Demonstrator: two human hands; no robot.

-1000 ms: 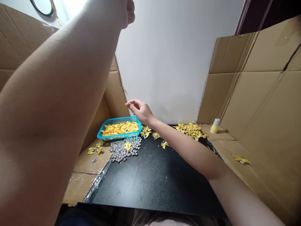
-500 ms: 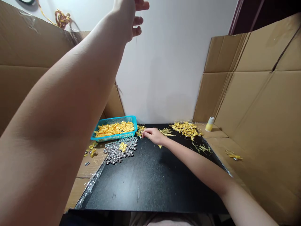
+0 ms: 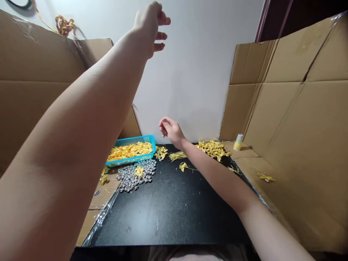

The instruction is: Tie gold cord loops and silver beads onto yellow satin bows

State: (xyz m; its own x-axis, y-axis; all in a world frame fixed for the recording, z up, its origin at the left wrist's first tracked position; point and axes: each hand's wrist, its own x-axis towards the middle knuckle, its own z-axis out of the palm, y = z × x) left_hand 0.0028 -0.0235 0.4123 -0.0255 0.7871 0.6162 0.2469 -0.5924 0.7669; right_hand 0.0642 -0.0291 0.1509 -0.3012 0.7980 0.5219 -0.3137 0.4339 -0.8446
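Observation:
My left hand is raised high in front of the pale wall, its fingers apart and loosely bent. Nothing shows in it, though its palm side is partly hidden. My right hand hovers over the far edge of the black table, fingers curled in; whatever they may hold is too small or hidden to see. Below it lie a bundle of thin gold ties and a single yellow ribbon bow. To its left, a blue basket holds many yellow bows, behind a spread of silver beads with one bow on top.
Finished-looking bows with beads form a pile at the back right. A small yellow-and-white thread cone stands on cardboard beyond it. Cardboard walls enclose both sides. A bow with a bead lies at the right.
My right hand dipped to the table near the gold ties, then rose again. My left hand came slightly lower in view, its fingers spreading from a more closed shape.

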